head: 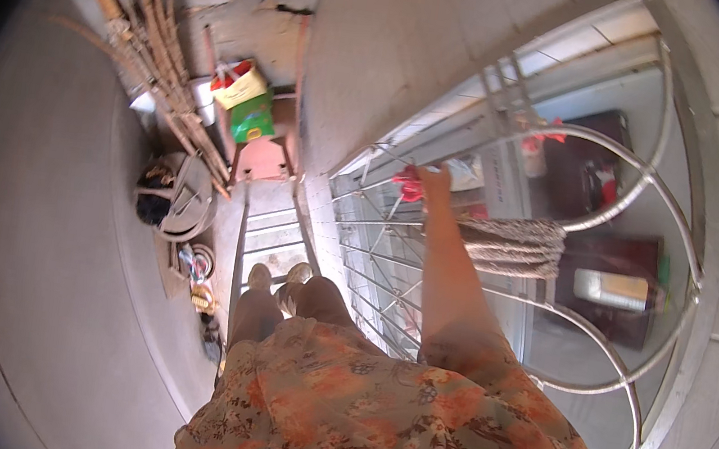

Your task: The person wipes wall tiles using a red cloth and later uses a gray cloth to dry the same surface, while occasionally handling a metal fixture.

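My right arm reaches out to a metal window grille (616, 139) of straight and curved bars. At its end my right hand (434, 181) is closed at a crumpled red piece (410, 183), cloth or plastic, in front of the bars. The fingers are small and blurred. Below the forearm, a folded grey-brown knitted cloth (513, 246) hangs over a bar. My left hand is out of view. My feet in light shoes (261, 276) stand near a ladder-like frame (273, 230) with pale rungs.
A bundle of wooden sticks (150, 54) leans at the upper left. Beside it, a yellow and green bag (252, 118) rests on a reddish chair (265, 161). Further left stands a round bin (189, 195). Through the glass, dark red furniture (624, 259) shows.
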Demonstrator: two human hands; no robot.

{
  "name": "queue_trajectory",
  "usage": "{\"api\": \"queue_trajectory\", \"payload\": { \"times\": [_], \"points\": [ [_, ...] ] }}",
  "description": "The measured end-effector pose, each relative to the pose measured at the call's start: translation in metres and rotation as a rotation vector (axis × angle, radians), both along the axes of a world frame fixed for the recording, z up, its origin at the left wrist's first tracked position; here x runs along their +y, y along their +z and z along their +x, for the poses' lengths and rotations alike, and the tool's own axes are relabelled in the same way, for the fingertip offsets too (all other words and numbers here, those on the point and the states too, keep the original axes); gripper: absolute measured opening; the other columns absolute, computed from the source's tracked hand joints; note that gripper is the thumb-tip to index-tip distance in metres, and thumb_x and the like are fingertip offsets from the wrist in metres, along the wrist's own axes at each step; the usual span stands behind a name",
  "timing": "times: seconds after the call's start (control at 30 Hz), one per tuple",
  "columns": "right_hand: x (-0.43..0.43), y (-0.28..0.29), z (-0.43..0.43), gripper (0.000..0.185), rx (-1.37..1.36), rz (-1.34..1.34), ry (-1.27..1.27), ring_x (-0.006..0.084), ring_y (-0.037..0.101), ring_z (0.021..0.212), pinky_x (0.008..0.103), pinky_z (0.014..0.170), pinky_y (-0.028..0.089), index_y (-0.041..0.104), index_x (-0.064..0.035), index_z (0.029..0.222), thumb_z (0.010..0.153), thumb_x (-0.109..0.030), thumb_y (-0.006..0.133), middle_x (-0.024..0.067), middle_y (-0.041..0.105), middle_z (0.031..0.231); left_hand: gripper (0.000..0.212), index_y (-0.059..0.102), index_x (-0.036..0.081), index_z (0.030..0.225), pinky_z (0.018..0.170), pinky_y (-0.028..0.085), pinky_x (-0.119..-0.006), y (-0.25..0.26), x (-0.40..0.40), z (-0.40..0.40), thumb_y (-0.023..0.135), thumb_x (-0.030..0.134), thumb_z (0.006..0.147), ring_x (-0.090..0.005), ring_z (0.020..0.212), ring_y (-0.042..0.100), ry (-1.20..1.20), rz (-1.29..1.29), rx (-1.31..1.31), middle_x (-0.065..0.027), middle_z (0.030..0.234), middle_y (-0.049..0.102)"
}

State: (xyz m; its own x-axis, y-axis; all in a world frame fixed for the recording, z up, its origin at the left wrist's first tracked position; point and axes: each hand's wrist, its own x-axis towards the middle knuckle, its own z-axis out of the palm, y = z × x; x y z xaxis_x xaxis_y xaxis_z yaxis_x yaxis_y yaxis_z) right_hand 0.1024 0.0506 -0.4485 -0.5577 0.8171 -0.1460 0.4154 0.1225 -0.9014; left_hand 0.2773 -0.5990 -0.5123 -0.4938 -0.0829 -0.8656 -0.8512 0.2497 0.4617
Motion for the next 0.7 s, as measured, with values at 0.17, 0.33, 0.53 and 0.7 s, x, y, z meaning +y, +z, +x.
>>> {"api": "queue_trajectory", "payload": {
  "times": [0.17,0.33,0.53,0.7],
  "points": [
    [-0.068,0.053,0.03,0.04,-0.204,-0.135,0.19,0.0166,0.059,0.07,0.029,0.061,0.048,0.055,0.0012,0.103,0.071,-0.02,0.067,0.0129,0.063,0.078,0.02,0.055,0.003,0.075,0.052,0.038,-0.025,-0.003,0.016,-0.033,0.052,0.022,0.081,-0.0097,0.056,0.047,-0.057,0.074,0.023,-0.0018,0.064,0.052],
    [-0.094,0.067,0.07,0.027,0.083,-0.357,0.183,0.013,0.057,0.069,0.0253,0.064,0.046,0.06,0.0021,0.091,0.08,-0.023,0.06,0.0055,0.061,0.078,0.02,0.055,0.004,0.075,0.051,0.037,-0.024,0.061,0.081,-0.114,0.051,0.023,0.083,-0.0073,0.055,0.046,-0.144,0.311,0.076,0.0003,0.063,0.051],
    [-0.148,0.137,0.072,0.018,0.281,-0.56,0.343,0.0075,0.053,0.068,0.0214,0.058,0.043,0.055,-0.0031,0.093,0.085,-0.019,0.056,0.0015,0.056,0.08,0.016,0.055,0.004,0.078,0.056,0.037,-0.022,0.132,0.225,-0.192,0.053,0.019,0.083,-0.0061,0.063,0.044,-0.634,0.39,0.469,0.0017,0.07,0.05],
    [-0.181,0.167,0.079,0.012,0.278,-0.203,0.493,0.0059,0.051,0.068,0.0203,0.058,0.042,0.052,-0.005,0.089,0.086,-0.017,0.053,0.0008,0.054,0.08,0.02,0.053,0.002,0.098,0.054,0.04,-0.021,0.204,0.326,-0.167,0.051,0.018,0.086,-0.0067,0.065,0.05,-0.697,0.862,0.401,-0.0057,0.09,0.06]
  ]
}}
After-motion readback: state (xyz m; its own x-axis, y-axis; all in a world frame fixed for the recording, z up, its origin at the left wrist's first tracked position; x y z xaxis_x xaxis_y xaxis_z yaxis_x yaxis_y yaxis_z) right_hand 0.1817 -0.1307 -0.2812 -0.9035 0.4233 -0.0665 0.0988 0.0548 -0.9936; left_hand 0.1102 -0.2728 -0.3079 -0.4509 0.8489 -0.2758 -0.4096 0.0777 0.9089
